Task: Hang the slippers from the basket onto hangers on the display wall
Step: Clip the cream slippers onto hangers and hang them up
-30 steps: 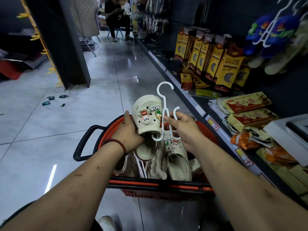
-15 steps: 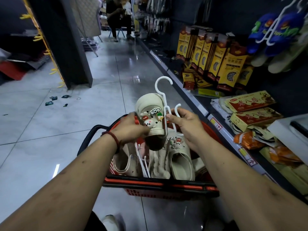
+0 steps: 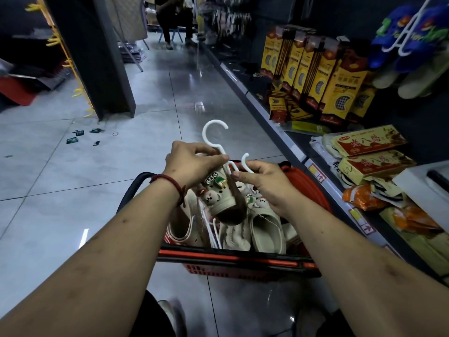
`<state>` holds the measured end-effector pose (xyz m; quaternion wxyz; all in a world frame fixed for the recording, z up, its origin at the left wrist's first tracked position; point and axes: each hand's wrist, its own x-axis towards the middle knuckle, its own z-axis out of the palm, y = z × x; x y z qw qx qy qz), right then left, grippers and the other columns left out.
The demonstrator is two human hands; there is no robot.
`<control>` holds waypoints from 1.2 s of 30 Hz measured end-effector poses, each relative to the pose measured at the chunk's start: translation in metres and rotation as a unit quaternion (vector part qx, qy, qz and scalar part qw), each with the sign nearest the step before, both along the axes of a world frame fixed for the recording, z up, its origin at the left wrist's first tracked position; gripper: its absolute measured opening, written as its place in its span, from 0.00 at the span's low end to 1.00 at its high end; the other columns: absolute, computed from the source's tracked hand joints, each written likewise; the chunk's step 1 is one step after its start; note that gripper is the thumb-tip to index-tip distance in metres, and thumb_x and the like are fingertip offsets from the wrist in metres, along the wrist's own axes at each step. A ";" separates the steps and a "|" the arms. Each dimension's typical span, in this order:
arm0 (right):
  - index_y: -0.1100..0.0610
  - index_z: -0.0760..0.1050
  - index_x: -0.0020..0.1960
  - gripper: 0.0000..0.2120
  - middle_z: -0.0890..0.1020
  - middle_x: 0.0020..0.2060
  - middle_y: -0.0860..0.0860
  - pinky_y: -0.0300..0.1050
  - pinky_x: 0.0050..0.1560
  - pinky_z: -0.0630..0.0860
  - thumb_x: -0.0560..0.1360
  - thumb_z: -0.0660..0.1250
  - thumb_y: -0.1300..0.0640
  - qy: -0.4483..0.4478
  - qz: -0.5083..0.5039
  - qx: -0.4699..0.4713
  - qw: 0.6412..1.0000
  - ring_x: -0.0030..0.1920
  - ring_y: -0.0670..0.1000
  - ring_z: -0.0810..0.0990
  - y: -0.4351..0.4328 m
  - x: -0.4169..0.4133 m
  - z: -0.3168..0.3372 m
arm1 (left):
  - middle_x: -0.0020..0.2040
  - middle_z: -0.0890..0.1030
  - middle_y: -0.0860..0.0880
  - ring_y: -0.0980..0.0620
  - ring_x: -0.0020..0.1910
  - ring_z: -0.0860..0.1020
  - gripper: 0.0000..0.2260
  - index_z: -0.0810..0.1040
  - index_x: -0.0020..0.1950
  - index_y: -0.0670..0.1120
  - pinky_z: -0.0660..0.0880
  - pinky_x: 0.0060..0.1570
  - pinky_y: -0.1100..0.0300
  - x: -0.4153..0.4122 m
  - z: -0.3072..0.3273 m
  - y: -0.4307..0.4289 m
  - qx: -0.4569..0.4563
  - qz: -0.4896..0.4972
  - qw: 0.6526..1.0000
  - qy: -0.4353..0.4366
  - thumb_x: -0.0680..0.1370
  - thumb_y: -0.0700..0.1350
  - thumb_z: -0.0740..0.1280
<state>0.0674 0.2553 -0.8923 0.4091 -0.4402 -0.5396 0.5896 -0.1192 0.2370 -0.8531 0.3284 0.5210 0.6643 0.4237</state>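
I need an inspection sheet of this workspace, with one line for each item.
Surface: grey tiled floor, glossy.
Job's things: red basket on the floor, loose slippers inside; a cream slipper and a white hanger held above it.
Clutter: dark scraps on the floor, far left.
Hands: left hand grips the cream slipper; right hand pinches the white hanger.
Cables: nothing seen.
Surroundings: yellow boxes on the right-hand shelf; blue slippers hang above; seated person far off.

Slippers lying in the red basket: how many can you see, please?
3: a left slipper, a middle slipper and a right slipper below the right hand. More may be hidden underneath.
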 end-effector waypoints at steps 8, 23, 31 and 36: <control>0.62 0.82 0.57 0.11 0.86 0.50 0.59 0.47 0.52 0.81 0.75 0.72 0.63 0.013 0.001 -0.008 1.000 0.51 0.55 0.86 0.001 0.010 0.003 | 0.61 0.70 0.66 0.54 0.68 0.66 0.08 0.78 0.33 0.65 0.59 0.69 0.51 0.020 0.003 -0.002 0.128 0.008 0.975 0.183 0.69 0.63 0.73; 0.53 0.64 0.72 0.40 0.76 0.60 0.56 0.39 0.26 0.71 0.66 0.79 0.57 -0.454 0.040 -0.103 0.884 0.48 0.54 0.81 0.025 0.072 -0.067 | 0.53 0.74 0.51 0.44 0.58 0.73 0.12 0.83 0.46 0.52 0.64 0.58 0.48 0.003 -0.012 0.006 0.089 -0.003 0.932 0.352 0.78 0.57 0.65; 0.62 0.40 0.81 0.47 0.50 0.79 0.64 0.51 0.74 0.66 0.77 0.70 0.52 -0.568 0.049 -0.087 0.817 0.77 0.63 0.61 0.029 0.052 -0.088 | 0.54 0.75 0.50 0.43 0.58 0.73 0.12 0.82 0.45 0.53 0.64 0.58 0.49 0.008 -0.016 0.007 0.059 -0.028 0.920 0.387 0.79 0.58 0.64; 0.66 0.67 0.73 0.23 0.71 0.70 0.65 0.52 0.69 0.70 0.78 0.63 0.63 -0.547 -0.015 -0.050 0.835 0.70 0.64 0.70 0.023 0.044 -0.081 | 0.53 0.75 0.50 0.43 0.57 0.72 0.12 0.81 0.44 0.54 0.65 0.58 0.49 0.012 -0.014 0.001 0.053 -0.045 0.911 0.406 0.79 0.58 0.63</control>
